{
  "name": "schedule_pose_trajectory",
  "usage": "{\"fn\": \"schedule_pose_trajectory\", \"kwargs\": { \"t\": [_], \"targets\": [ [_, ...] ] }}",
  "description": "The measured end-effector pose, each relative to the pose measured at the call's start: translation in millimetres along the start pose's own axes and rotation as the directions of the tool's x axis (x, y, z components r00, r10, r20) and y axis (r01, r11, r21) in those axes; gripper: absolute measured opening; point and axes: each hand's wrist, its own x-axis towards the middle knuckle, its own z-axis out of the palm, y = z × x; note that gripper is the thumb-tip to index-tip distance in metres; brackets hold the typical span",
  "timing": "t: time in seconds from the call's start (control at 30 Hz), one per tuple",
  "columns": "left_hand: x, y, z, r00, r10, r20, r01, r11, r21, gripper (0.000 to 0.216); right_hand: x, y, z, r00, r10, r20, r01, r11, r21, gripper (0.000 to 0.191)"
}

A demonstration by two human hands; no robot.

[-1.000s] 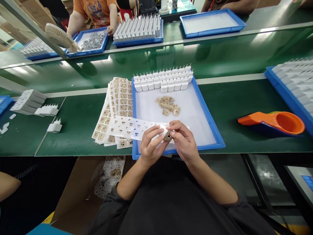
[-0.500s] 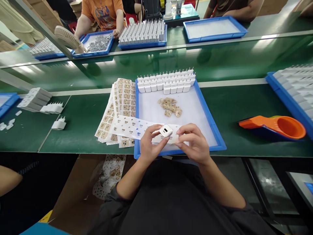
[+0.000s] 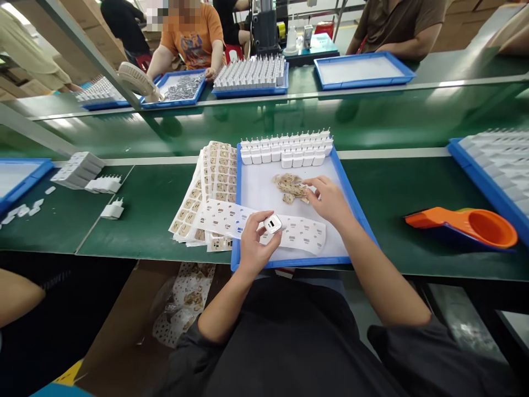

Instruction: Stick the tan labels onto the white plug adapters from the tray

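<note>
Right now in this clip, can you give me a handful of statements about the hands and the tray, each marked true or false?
1. The left hand holds a white charger. True.
2. The right hand grips the orange scoop. False: it reaches to the pile of stickers in the tray; the scoop lies apart on the belt.
3. Chargers stand in rows along the tray's far edge. True.
4. The sticker sheets lie right of the tray. False: they fan out on its left side.
5. Both hands hold the charger. False: only the left does.
</note>
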Motion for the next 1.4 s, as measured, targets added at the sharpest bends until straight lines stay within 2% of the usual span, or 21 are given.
{"fn": "schedule_pose_trajectory", "kwargs": {
  "t": [0.13,0.23,0.27,0.33,0.37,0.43,0.53,0.63,0.73,0.83,0.93,1.0,1.07,1.17,1.23,1.27,1.3,1.33,1.37,1.4],
  "targets": [
    [5,0,-4,0.998,0.045,-0.052,-0.043,0.998,0.047,0.039,-5,2,0,0.999,-0.027,0.018,0.028,1.000,-0.011,0.028],
    [30,-2,-31,0.982,0.127,-0.138,-0.107,0.984,0.144,0.041,-3,7,3,0.996,-0.057,0.064,0.059,0.997,-0.040,0.026],
    [43,-4,-49,0.969,0.160,-0.188,-0.125,0.974,0.187,0.042,-2,9,4,0.995,-0.070,0.075,0.074,0.996,-0.046,0.026],
    [72,-11,-98,0.917,0.220,-0.332,-0.118,0.946,0.302,0.045,-2,13,7,0.991,-0.096,0.094,0.101,0.994,-0.051,0.026],
    [85,-16,-127,0.880,0.236,-0.412,-0.074,0.926,0.371,0.047,-1,14,8,0.990,-0.103,0.099,0.108,0.993,-0.048,0.026],
    [105,-27,-189,0.771,0.237,-0.591,0.100,0.872,0.480,0.045,-1,17,9,0.989,-0.114,0.094,0.118,0.992,-0.042,0.026],
    [111,-42,-267,0.680,0.199,-0.706,0.242,0.847,0.473,0.040,-1,18,9,0.988,-0.142,0.057,0.146,0.986,-0.081,0.031],
    [96,-56,-310,0.623,0.194,-0.758,0.312,0.827,0.468,0.041,-3,16,11,0.992,-0.105,0.065,0.114,0.982,-0.151,0.050],
    [79,-69,-328,0.615,0.190,-0.765,0.349,0.805,0.481,0.044,-1,13,19,0.986,-0.017,0.165,0.049,0.980,-0.191,0.083],
    [71,-79,-336,0.612,0.191,-0.768,0.375,0.784,0.494,0.047,9,7,31,0.963,0.031,0.267,0.039,0.966,-0.255,0.101],
    [71,-84,-338,0.578,0.206,-0.790,0.410,0.763,0.499,0.051,29,0,43,0.948,0.000,0.318,0.095,0.954,-0.284,0.101],
    [70,-83,-338,0.553,0.235,-0.799,0.423,0.747,0.513,0.051,41,-1,49,0.937,-0.073,0.342,0.166,0.954,-0.250,0.090],
    [67,-80,-335,0.545,0.278,-0.791,0.410,0.734,0.541,0.050,49,1,54,0.930,-0.170,0.325,0.232,0.959,-0.161,0.066],
    [61,-70,-315,0.581,0.336,-0.741,0.348,0.720,0.600,0.044,50,6,59,0.933,-0.263,0.244,0.275,0.961,-0.015,0.035],
    [55,-58,-285,0.650,0.356,-0.671,0.272,0.716,0.643,0.041,46,7,61,0.944,-0.261,0.204,0.259,0.965,0.033,0.029],
    [52,-50,-264,0.702,0.356,-0.617,0.221,0.714,0.664,0.040,44,7,61,0.951,-0.244,0.192,0.240,0.970,0.045,0.028],
    [49,-41,-239,0.786,0.341,-0.515,0.134,0.720,0.681,0.036,43,7,62,0.959,-0.224,0.177,0.216,0.974,0.060,0.027],
    [46,-31,-212,0.864,0.319,-0.390,0.039,0.730,0.683,0.031,42,6,62,0.967,-0.199,0.161,0.188,0.979,0.080,0.027],
    [43,-22,-183,0.936,0.279,-0.216,-0.064,0.736,0.674,0.027,43,6,61,0.975,-0.170,0.145,0.156,0.982,0.102,0.030],
    [41,-13,-155,0.966,0.260,-0.014,-0.190,0.742,0.642,0.025,44,7,60,0.982,-0.137,0.127,0.121,0.984,0.128,0.034]
  ]
}}
